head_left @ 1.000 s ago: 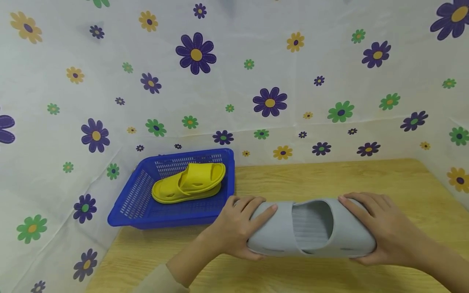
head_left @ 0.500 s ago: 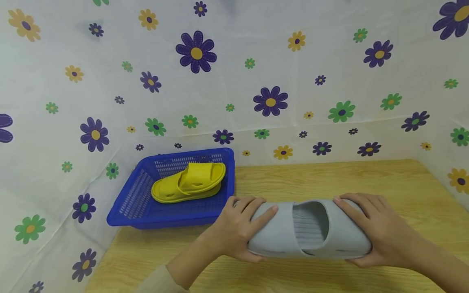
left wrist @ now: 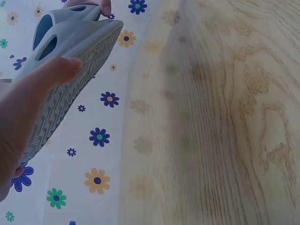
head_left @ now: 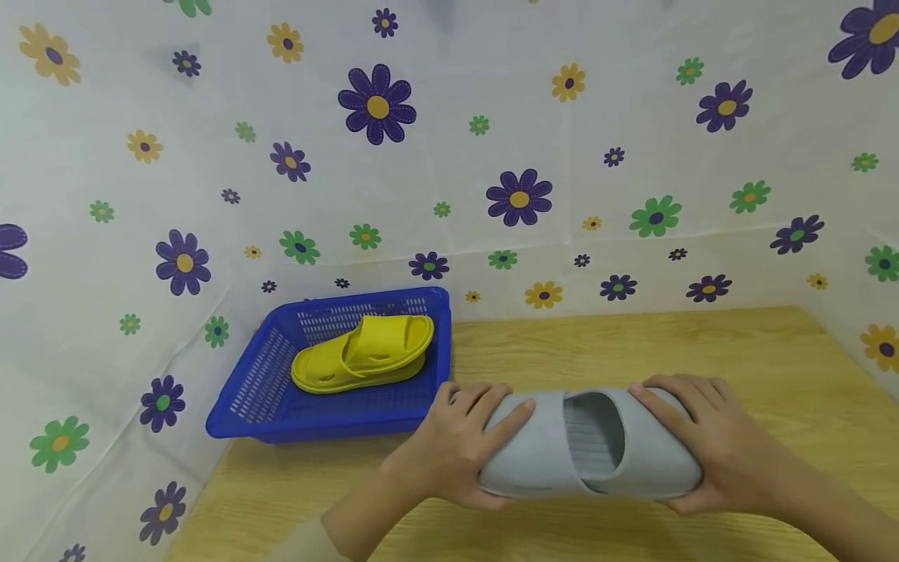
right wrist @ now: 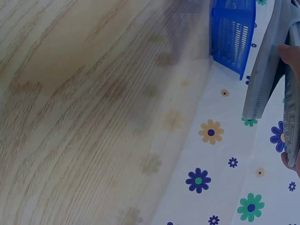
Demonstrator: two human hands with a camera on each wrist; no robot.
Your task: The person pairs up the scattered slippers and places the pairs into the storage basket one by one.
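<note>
In the head view my left hand (head_left: 460,449) grips one grey slipper (head_left: 530,460) by its outer end, thumb low and fingers over the top. My right hand (head_left: 716,449) holds a second grey slipper (head_left: 660,460) the same way. The two slippers overlap end to end, their straps facing each other, with a ribbed insole showing in the gap between. Both are raised over the wooden table. The left wrist view shows the patterned sole (left wrist: 61,93) of a slipper under my left thumb. In the right wrist view the two slippers meet at an angle.
To the left stands a blue plastic basket (head_left: 330,425) with slotted walls. Inside it lies a pair of yellow slippers (head_left: 365,351), one stacked on the other. The wooden table (head_left: 632,343) runs back to a white sheet (head_left: 435,164) printed with flowers.
My right hand has shifted left with its slipper, sliding it further along the other one, so the gap between the straps is narrower. My left hand has barely moved.
</note>
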